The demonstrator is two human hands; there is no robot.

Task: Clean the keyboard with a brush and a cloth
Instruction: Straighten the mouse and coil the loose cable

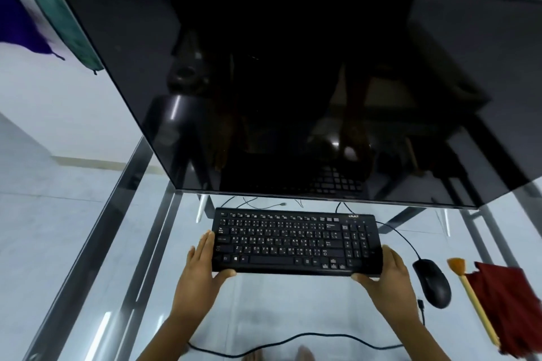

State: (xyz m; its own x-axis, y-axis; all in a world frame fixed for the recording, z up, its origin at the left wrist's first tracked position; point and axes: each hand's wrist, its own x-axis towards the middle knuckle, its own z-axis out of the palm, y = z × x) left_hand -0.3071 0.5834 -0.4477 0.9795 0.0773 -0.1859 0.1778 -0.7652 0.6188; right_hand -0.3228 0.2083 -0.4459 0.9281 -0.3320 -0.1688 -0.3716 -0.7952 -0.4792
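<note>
Since both of my hands are on the ends of the keyboard (296, 242), I think I am moving it to a good spot before I clean it. It sits on the glass table (123, 246), right under the big dark screen (278, 82), with its keys facing up.

My left hand (202, 265) is flat against the left end. Its fingers (206, 243) are straight and close together, lying along the side, and the thumb hooks under the front corner. My right hand (387, 275) cups the right end the same way. Its thumb presses on the front edge, and I cannot see its other fingers well because they go behind the end. So both hands hug the keyboard from the sides, not squeezing hard, I would guess.

Off to the right lies the brush (472, 299), with its yellow handle pointing toward me and its bristles away. It touches the dark red cloth (510, 311) beside it. I think they wait there so my right hand can grab them easily. Between them and the keyboard sits the mouse (431, 283)
</note>
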